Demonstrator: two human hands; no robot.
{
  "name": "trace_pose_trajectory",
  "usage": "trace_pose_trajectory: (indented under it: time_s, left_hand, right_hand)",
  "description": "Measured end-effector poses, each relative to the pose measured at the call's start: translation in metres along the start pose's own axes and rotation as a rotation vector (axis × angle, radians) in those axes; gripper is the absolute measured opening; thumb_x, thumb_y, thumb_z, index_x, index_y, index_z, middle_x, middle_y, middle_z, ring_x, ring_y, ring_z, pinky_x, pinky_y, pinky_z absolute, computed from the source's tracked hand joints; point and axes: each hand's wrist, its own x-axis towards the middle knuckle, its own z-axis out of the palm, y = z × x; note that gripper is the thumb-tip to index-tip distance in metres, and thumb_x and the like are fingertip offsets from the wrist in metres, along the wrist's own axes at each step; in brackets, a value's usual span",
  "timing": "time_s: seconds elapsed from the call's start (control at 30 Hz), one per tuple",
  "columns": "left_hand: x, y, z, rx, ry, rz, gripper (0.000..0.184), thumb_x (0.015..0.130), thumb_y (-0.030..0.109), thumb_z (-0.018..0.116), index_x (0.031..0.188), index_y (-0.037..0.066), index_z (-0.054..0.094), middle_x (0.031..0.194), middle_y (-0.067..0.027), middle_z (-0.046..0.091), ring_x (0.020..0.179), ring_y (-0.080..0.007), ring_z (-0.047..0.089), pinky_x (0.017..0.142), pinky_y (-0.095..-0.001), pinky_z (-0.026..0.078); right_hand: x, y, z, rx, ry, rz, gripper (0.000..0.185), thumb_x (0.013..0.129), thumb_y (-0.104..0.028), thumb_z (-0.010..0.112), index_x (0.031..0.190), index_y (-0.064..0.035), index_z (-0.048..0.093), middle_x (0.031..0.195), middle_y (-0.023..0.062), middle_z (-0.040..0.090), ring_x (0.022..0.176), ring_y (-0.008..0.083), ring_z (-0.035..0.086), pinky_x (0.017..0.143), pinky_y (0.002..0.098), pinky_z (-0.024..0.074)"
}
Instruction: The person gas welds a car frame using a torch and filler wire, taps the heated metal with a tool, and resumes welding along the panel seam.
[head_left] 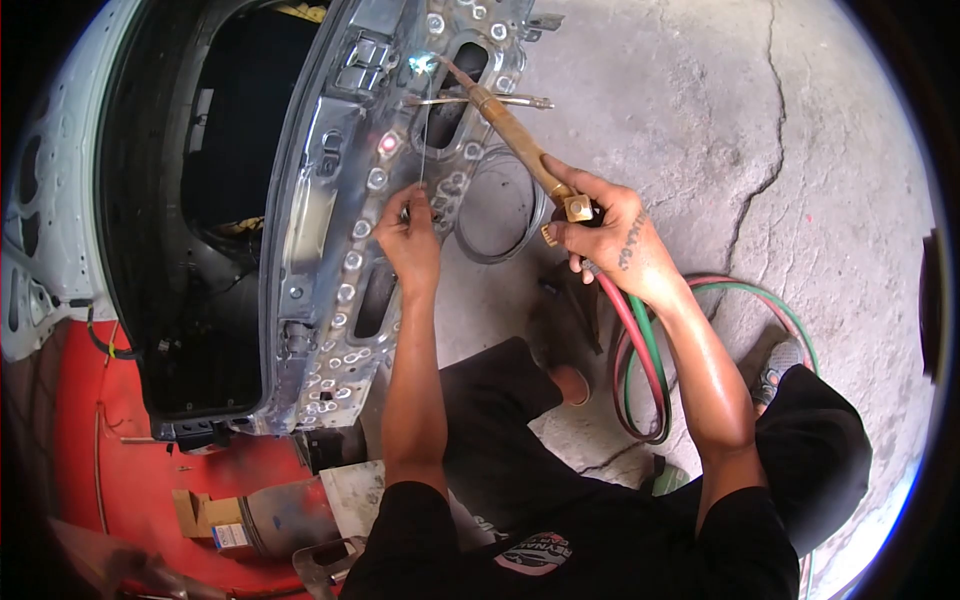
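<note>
My right hand (622,240) is wrapped around a brass gas welding torch (512,135), thumb and fingers near its valve. The torch tip points up and left at a bright blue-white spot on the bare metal car rear panel (325,225). My left hand (410,235) pinches a thin filler rod (427,145), which runs up to that bright spot. Several round weld marks dot the panel, and one to the lower left of the tip glows reddish. A slim metal tool (528,101) lies across the panel's oval opening, behind the torch.
Red and green hoses (655,385) run down from the torch and loop on the cracked concrete floor (680,110). A coil of wire (535,215) lies beside the panel. At lower left are a red surface (130,400), a cardboard box (190,513) and a dark cylinder (290,520).
</note>
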Motion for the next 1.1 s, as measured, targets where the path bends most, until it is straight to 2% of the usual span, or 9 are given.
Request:
trace_pose_trajectory:
  time_s: [0.07, 0.17, 0.27, 0.37, 0.47, 0.57, 0.87, 0.97, 1.1]
  left_hand:
    - [-0.003, 0.006, 0.002, -0.013, -0.011, -0.031, 0.017, 0.103, 0.004, 0.066, 0.113, -0.005, 0.076, 0.079, -0.0033, 0.069, 0.07, -0.0076, 0.061, 0.062, -0.025, 0.047]
    - [-0.008, 0.013, 0.002, -0.007, -0.064, -0.12, 0.019, 0.103, 0.003, 0.065, 0.117, -0.003, 0.076, 0.085, -0.0044, 0.072, 0.079, -0.0089, 0.064, 0.075, -0.0254, 0.048]
    - [-0.012, 0.009, 0.006, 0.0, -0.041, -0.016, 0.017, 0.102, 0.002, 0.066, 0.114, -0.005, 0.076, 0.082, -0.0035, 0.071, 0.072, -0.0072, 0.061, 0.062, -0.0244, 0.046]
    - [-0.015, 0.002, 0.006, -0.109, -0.052, -0.074, 0.015, 0.103, 0.004, 0.069, 0.112, -0.005, 0.075, 0.084, -0.0048, 0.071, 0.075, -0.0084, 0.063, 0.064, -0.0252, 0.05]
    - [-0.02, 0.005, 0.008, -0.361, 0.004, -0.203, 0.018, 0.106, 0.009, 0.069, 0.114, -0.007, 0.073, 0.09, -0.0094, 0.073, 0.08, -0.016, 0.07, 0.072, -0.0323, 0.061]
    - [-0.023, 0.025, 0.005, -0.479, 0.056, -0.289, 0.015, 0.103, 0.009, 0.075, 0.109, -0.004, 0.076, 0.088, -0.0049, 0.072, 0.075, -0.0109, 0.064, 0.069, -0.0297, 0.058]
    - [-0.014, 0.006, 0.017, -0.45, 0.116, -0.286, 0.014, 0.099, 0.006, 0.077, 0.106, -0.006, 0.078, 0.084, -0.0034, 0.072, 0.069, -0.0095, 0.062, 0.063, -0.0253, 0.048]
    - [-0.014, 0.009, 0.02, -0.497, 0.077, -0.26, 0.011, 0.098, 0.005, 0.076, 0.102, -0.005, 0.076, 0.083, -0.0059, 0.072, 0.066, -0.0147, 0.066, 0.063, -0.0299, 0.057]
    - [-0.009, 0.006, 0.024, -0.495, 0.11, -0.256, 0.01, 0.098, 0.005, 0.077, 0.099, -0.005, 0.076, 0.08, -0.0058, 0.071, 0.063, -0.015, 0.065, 0.061, -0.0288, 0.056]
  right_hand:
    - [0.0, 0.0, 0.0, -0.004, 0.0, -0.002, 0.073, 0.092, 0.001, 0.072, 0.161, -0.0101, 0.052, 0.087, 0.0008, 0.065, 0.065, 0.0073, 0.061, 0.055, 0.0249, 0.0525]
    - [0.0, -0.001, 0.0, -0.006, 0.004, -0.006, 0.073, 0.092, 0.001, 0.072, 0.161, -0.01, 0.052, 0.087, 0.0008, 0.065, 0.065, 0.0074, 0.061, 0.054, 0.025, 0.0525]
    - [0.0, -0.001, 0.0, -0.008, 0.01, -0.006, 0.073, 0.091, 0.001, 0.072, 0.161, -0.0093, 0.052, 0.086, 0.001, 0.065, 0.065, 0.0076, 0.061, 0.054, 0.0251, 0.0525]
    - [0.0, 0.0, -0.001, -0.005, 0.006, -0.015, 0.073, 0.091, 0.001, 0.072, 0.16, -0.0074, 0.052, 0.086, 0.0013, 0.065, 0.064, 0.008, 0.062, 0.054, 0.0253, 0.0524]
    - [0.0, -0.004, -0.003, 0.013, -0.002, -0.03, 0.072, 0.091, 0.001, 0.072, 0.16, -0.0057, 0.052, 0.085, 0.0017, 0.065, 0.064, 0.0085, 0.062, 0.053, 0.0258, 0.0524]
    - [-0.001, -0.009, -0.003, 0.002, 0.001, -0.039, 0.071, 0.091, 0.0, 0.072, 0.159, -0.0049, 0.052, 0.084, 0.0018, 0.065, 0.063, 0.009, 0.061, 0.053, 0.0263, 0.0523]
    - [0.0, -0.011, -0.005, 0.024, 0.009, -0.024, 0.069, 0.093, -0.005, 0.074, 0.158, -0.004, 0.054, 0.083, 0.0019, 0.065, 0.062, 0.0088, 0.061, 0.053, 0.0259, 0.052]
    - [-0.003, -0.013, -0.001, 0.019, 0.009, -0.015, 0.069, 0.092, -0.005, 0.074, 0.158, -0.0047, 0.054, 0.083, 0.0015, 0.065, 0.062, 0.0084, 0.061, 0.052, 0.0256, 0.0516]
    - [-0.002, -0.012, -0.006, 0.004, 0.013, -0.027, 0.069, 0.092, -0.003, 0.074, 0.158, -0.0058, 0.054, 0.083, 0.0013, 0.066, 0.062, 0.0081, 0.061, 0.052, 0.0253, 0.0515]
